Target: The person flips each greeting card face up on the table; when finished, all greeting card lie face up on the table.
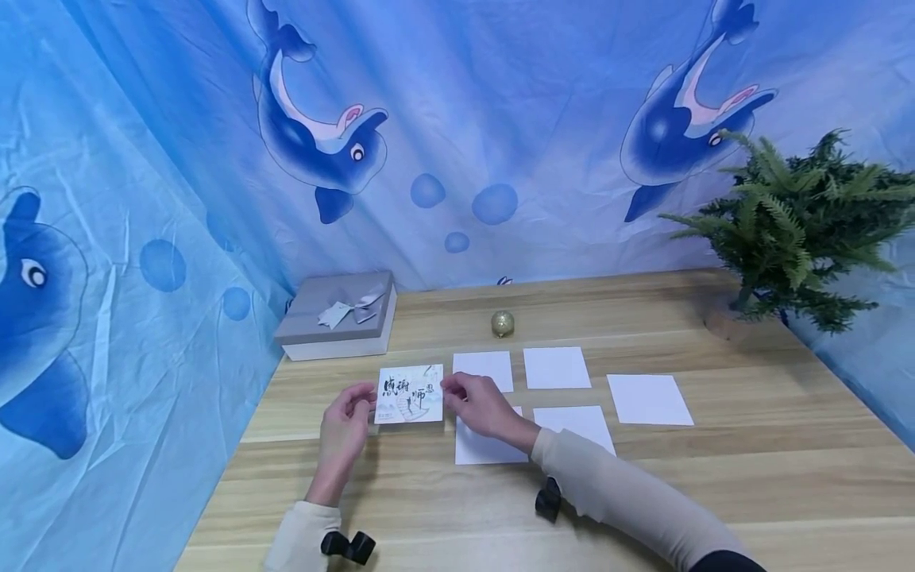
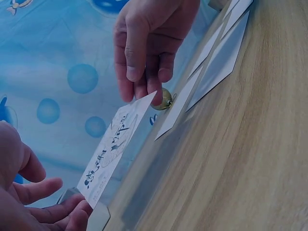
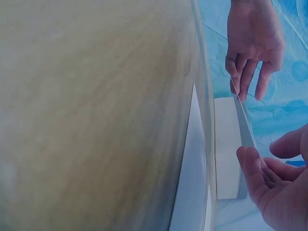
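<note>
A square greeting card (image 1: 410, 394) with black brush lettering and a small boat drawing is held up between both hands, raised off the table. At its left edge is my left hand (image 1: 345, 427); in the left wrist view the left fingertips (image 2: 81, 211) support the lower corner while the thumb stays apart. My right hand (image 1: 486, 405) is at the right edge. In the right wrist view, a right fingertip (image 3: 248, 155) meets the card (image 3: 246, 120) and the thumb stands away from it. The right forearm passes over the white cards on the table.
White square cards (image 1: 557, 368) lie in two rows, with a separate white card (image 1: 650, 399) farther right. A grey gift box (image 1: 336, 310) with a bow stands back left. Behind the cards is a gold ball (image 1: 503, 323); a small fir tree (image 1: 793, 230) stands back right.
</note>
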Tool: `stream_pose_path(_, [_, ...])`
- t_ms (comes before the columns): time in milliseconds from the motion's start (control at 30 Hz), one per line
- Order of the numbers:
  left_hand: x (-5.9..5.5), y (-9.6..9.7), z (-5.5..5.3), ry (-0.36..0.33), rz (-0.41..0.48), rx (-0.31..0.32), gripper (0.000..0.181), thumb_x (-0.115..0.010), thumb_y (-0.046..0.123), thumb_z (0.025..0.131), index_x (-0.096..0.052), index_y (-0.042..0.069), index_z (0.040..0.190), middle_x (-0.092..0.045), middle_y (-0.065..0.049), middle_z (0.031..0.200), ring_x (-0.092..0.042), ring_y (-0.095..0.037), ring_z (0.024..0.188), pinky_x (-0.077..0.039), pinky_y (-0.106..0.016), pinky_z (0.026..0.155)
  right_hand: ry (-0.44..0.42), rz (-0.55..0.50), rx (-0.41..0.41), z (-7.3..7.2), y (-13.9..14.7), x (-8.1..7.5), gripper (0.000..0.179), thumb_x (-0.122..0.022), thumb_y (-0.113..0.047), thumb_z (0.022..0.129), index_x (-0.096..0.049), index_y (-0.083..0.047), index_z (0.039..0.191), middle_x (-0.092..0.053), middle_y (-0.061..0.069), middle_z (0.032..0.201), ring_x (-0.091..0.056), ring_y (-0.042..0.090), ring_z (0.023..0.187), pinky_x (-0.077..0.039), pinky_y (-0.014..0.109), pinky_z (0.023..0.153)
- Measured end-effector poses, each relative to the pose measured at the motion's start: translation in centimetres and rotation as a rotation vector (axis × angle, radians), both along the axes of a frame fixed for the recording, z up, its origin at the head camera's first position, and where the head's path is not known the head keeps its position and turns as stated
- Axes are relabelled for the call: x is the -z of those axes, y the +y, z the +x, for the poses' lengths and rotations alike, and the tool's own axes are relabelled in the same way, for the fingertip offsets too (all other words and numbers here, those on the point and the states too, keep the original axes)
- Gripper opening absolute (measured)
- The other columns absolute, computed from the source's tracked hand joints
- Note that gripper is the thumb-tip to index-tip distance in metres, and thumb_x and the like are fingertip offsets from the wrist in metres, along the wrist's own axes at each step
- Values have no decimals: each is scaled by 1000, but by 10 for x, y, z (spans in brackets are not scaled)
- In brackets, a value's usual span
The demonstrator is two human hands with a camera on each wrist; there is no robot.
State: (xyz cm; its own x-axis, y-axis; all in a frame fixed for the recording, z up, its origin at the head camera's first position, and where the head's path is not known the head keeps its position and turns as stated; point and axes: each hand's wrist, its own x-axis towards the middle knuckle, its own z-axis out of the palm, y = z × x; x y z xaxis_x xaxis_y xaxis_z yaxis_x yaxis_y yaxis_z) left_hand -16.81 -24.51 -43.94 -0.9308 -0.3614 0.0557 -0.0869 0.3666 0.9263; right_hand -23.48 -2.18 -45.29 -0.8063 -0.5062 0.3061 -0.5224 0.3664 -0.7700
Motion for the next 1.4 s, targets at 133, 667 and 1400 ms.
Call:
stream_pose_path(133, [0,-1,0,-24,-17,1,36,-42,5,97,-56,-1,129,-63,-20,122,-62,-31,111,-52,-27,79,7,30,4,1,-1,2,18,-61,-2,90,-67,1,107,-70,7,92,-65,16,84,-54,24,75])
stream_pose_path(667, [3,-2,1,-72,-19,5,36,-42,9,98,-55,1,130,-62,-17,124,-61,-28,112,-45,-28,90,0,40,-8,5,-1,8,16,-58,-3,88,-66,-3,102,-72,9,98,-68,17,88,-55,24,79])
stream_pose_path(1400, [8,-2,-1,-116,-62,10,36,-45,13,98,-56,3,130,-64,-21,124,-61,-31,111,-47,-27,76,-51,35,-34,5,0,3,12,-59,0,86,-65,-4,95,-67,0,82,-59,8,74,-50,22,65])
